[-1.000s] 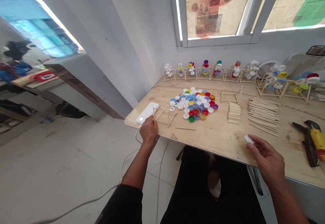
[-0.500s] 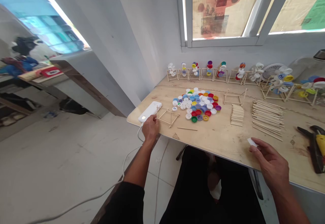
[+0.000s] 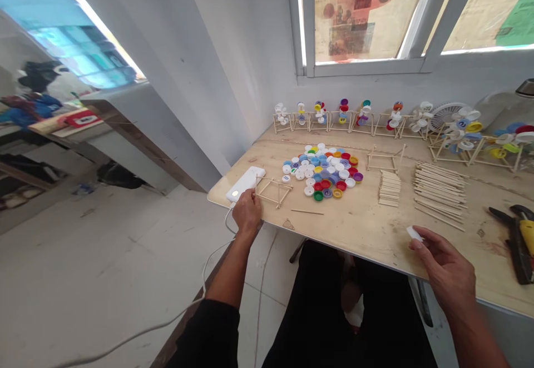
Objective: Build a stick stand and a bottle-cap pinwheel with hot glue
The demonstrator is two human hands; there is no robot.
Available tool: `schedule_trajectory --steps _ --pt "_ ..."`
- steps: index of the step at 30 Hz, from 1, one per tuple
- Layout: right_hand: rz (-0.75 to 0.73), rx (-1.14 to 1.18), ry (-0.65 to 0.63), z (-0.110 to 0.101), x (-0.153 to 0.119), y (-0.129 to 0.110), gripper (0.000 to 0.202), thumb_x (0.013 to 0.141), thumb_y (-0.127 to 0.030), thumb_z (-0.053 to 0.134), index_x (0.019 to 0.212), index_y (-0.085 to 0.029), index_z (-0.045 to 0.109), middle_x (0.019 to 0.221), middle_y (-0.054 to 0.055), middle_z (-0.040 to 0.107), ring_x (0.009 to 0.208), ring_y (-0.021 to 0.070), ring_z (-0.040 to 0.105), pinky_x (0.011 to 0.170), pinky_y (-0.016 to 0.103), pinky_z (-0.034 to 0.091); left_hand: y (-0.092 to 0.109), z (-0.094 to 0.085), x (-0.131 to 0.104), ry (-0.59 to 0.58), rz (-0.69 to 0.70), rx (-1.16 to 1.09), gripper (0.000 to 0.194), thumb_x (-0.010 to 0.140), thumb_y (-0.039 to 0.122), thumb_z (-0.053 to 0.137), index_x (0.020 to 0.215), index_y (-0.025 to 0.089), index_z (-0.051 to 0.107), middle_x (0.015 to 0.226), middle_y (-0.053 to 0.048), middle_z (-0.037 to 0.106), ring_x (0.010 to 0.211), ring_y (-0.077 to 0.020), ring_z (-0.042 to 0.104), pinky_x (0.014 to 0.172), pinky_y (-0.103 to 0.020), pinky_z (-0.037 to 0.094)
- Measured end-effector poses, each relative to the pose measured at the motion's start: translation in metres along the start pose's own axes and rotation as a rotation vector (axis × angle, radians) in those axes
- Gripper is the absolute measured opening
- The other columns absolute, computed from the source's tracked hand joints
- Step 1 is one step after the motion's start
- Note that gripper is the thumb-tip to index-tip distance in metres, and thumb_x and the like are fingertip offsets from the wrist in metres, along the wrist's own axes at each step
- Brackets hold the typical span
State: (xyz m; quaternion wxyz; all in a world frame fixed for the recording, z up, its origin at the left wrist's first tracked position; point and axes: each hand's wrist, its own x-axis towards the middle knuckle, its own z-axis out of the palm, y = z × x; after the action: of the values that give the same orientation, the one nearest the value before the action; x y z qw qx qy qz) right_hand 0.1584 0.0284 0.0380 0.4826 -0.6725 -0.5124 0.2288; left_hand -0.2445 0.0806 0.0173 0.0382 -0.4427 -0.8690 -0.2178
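Observation:
My left hand [image 3: 247, 211] is closed on the near left corner of a small stick frame [image 3: 273, 191], beside a white power bank [image 3: 246, 183] with a cable. In my right hand [image 3: 446, 265], a small white piece [image 3: 414, 234] is pinched between thumb and fingers over the table's front edge. One loose stick [image 3: 307, 212] lies right of the frame. A pile of coloured bottle caps [image 3: 325, 170] covers the table's middle. Short sticks [image 3: 389, 189] and longer sticks [image 3: 440, 193] lie in stacks to the right, with another stick frame [image 3: 384, 160] behind them.
Several stick frames with cap wheels [image 3: 344, 118] line the back of the wooden table [image 3: 359, 229] by the wall. A small white fan [image 3: 449, 117] stands among them. A black and yellow tool [image 3: 519, 245] lies at the right edge. A blue water bottle [image 3: 70, 37] is at far left.
The stick frame at my left hand has shifted very slightly left. My right hand still holds the white piece in the same place.

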Motion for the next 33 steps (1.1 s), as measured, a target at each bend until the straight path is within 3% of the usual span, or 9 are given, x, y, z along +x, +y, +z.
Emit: schedule_trajectory --steps 16,33 --pt "0.033 -0.019 -0.001 0.0002 -0.0006 0.0006 0.038 0.068 -0.044 0.066 0.098 -0.021 0.069 0.072 0.0 0.065 0.071 0.0174 0.061 0.073 0.028 0.049 0.0002 -0.0041 -0.0046 0.027 -0.022 0.191 0.026 0.086 0.023 0.042 0.107 0.021 0.057 0.103 -0.008 0.063 0.085 -0.0225 0.061 0.06 -0.03 0.037" --pt "0.01 -0.004 -0.006 -0.0019 0.0002 0.0024 0.037 0.069 -0.045 0.065 0.097 -0.022 0.069 0.071 0.0 0.065 0.07 0.0177 0.061 0.073 0.029 0.05 0.004 -0.003 -0.0034 0.032 -0.092 0.157 0.028 0.085 0.021 0.041 0.108 0.021 0.056 0.1 -0.01 0.065 0.087 -0.0236 0.061 0.062 -0.03 0.039"
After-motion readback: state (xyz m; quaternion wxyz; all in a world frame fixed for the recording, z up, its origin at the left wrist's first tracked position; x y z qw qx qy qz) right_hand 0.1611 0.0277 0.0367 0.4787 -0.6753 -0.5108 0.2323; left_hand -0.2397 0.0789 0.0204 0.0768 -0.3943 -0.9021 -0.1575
